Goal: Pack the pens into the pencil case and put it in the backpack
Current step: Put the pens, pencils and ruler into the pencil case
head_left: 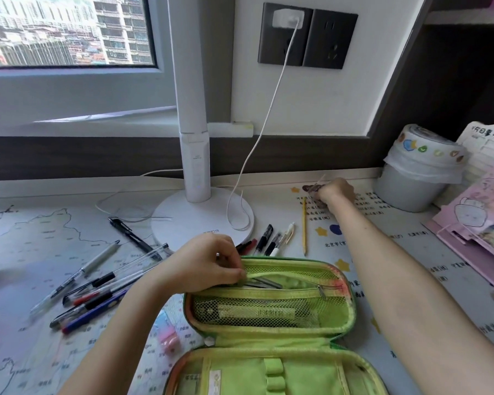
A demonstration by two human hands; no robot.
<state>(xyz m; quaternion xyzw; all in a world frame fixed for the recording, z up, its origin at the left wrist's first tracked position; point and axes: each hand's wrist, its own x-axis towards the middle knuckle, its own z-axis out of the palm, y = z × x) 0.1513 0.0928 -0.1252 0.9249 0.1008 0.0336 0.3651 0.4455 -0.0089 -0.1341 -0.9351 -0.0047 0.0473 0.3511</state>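
Map-printed desk (40, 246): the open pencil case (268, 309) lies at six o'clock, its soft rim pinched by the left hand (203, 263). At one o'clock, the right hand (335, 191) is fisted around something indistinct. Pens (103, 283), light and slick, are best gripped mid-barrel.

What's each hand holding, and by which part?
Left hand pinches the top edge of the pencil case mesh pocket. Right hand is closed on something small and thin; unclear what.

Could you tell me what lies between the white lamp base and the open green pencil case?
Head view: a red pen, black pens and a white pen.
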